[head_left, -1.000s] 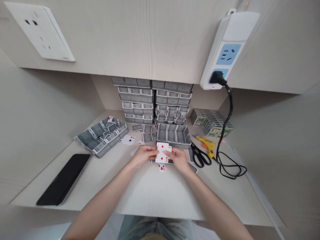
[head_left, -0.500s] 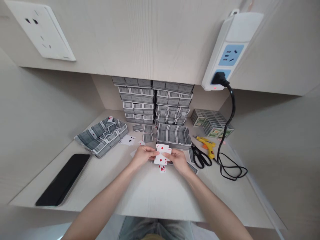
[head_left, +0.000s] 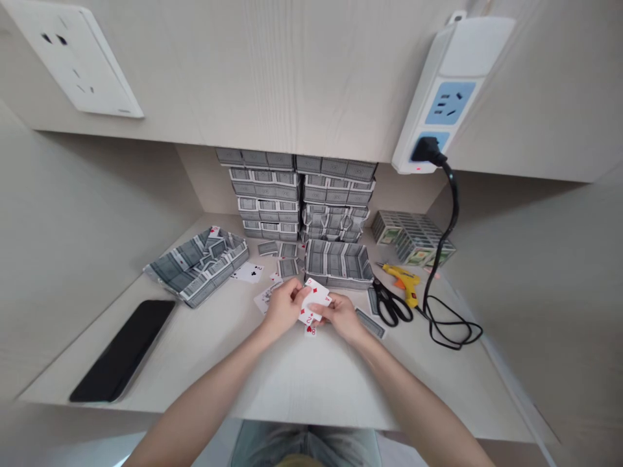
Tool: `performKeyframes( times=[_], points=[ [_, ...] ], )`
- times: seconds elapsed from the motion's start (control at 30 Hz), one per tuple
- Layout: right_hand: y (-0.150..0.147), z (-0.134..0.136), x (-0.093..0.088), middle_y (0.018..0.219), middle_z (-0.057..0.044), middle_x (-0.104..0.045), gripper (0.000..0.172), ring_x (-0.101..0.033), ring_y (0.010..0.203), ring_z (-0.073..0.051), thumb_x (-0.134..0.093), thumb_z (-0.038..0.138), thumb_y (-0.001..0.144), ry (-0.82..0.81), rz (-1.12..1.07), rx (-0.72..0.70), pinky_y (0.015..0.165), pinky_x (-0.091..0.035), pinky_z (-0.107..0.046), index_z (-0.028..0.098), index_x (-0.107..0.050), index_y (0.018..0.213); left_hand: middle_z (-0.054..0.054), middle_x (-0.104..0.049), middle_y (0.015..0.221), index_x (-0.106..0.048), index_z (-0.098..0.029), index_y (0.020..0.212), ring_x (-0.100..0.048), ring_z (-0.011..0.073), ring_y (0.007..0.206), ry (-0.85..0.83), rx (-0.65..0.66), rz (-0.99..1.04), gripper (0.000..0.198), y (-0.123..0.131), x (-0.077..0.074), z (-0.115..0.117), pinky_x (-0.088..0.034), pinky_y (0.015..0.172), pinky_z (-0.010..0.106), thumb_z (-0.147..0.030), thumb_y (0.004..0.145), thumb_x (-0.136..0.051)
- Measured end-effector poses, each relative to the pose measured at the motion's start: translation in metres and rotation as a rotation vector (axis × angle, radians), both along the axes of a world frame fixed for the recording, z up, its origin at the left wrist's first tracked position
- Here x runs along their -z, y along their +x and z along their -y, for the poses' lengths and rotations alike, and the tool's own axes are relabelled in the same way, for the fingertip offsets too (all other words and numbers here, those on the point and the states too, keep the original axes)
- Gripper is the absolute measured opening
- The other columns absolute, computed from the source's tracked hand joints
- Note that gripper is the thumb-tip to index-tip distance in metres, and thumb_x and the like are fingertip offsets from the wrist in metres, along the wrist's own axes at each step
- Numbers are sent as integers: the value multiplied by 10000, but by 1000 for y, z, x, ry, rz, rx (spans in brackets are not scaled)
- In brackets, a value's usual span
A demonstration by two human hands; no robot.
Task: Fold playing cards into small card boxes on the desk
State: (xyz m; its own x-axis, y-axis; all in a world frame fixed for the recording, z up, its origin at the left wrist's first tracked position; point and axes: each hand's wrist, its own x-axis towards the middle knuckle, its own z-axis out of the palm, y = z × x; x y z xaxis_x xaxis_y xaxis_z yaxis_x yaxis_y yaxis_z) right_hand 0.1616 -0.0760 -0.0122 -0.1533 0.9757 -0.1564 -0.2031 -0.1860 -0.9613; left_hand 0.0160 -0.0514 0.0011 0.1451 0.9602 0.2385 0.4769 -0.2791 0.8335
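Note:
Between my hands, above the middle of the desk, are a few playing cards (head_left: 315, 300), with a red two of diamonds in front and the corner of another card behind it. My left hand (head_left: 285, 303) is closed on their left edge. My right hand (head_left: 341, 314) pinches them from the right, thumb across the front. Just below, a red eight (head_left: 310, 331) shows in part under the held cards. Behind my hands stands an open box made of playing cards (head_left: 339, 264). Loose cards (head_left: 288, 266) lie left of that box.
Stacked card boxes (head_left: 265, 191) stand against the back wall. At left are a card-built tray (head_left: 214, 282) with card pieces and a black phone (head_left: 124, 350). Scissors (head_left: 390, 305), a yellow glue gun (head_left: 406, 280) and its looped cable (head_left: 452, 337) lie at right. A power strip (head_left: 448, 97) hangs above.
The held cards have tilted clockwise and shifted slightly left. My left hand's fingers have curled in more around their left edge.

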Motion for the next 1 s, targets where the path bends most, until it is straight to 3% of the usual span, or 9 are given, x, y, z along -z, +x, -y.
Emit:
performKeyframes(
  times=[0.17,0.5,0.67,0.83,1.0],
  points=[
    [-1,2,-2,592,-18,-660,343,-557,424,-118,-747,385,514,5,10,-30,434,-466,-237,130,-625,709,-49,-368,461,-412,-162,532,-344,80,472,45,-9,-123,373,2,-3,4,-239,467,200,-397,820,-380],
    [-2,5,-9,596,-16,-654,313,-571,479,-134,-734,400,530,37,-4,-99,504,-471,-268,140,-631,672,-36,-352,412,-356,-156,434,-322,70,427,0,-33,-5,486,2,-3,4,-230,428,209,-476,799,-382],
    [-2,2,-10,632,-11,-659,279,-572,541,-128,-726,379,559,65,-36,14,568,-470,-262,142,-639,678,-42,-362,442,-378,-162,483,-331,78,451,5,-38,-2,421,3,0,1,-242,452,206,-430,808,-381],
    [3,-1,-11,612,-22,-662,370,-582,523,-153,-745,428,503,25,-21,98,566,-496,-305,138,-658,716,-45,-378,492,-386,-173,552,-349,90,497,-8,8,-23,304,7,-2,5,-262,497,202,-347,801,-386],
    [10,0,-18,735,-46,-682,395,-621,642,-175,-691,455,586,37,-59,-36,632,-516,-333,145,-666,830,-45,-391,515,-399,-175,587,-353,94,507,-32,-23,38,297,6,0,4,-256,505,202,-368,810,-373]
  ],
)
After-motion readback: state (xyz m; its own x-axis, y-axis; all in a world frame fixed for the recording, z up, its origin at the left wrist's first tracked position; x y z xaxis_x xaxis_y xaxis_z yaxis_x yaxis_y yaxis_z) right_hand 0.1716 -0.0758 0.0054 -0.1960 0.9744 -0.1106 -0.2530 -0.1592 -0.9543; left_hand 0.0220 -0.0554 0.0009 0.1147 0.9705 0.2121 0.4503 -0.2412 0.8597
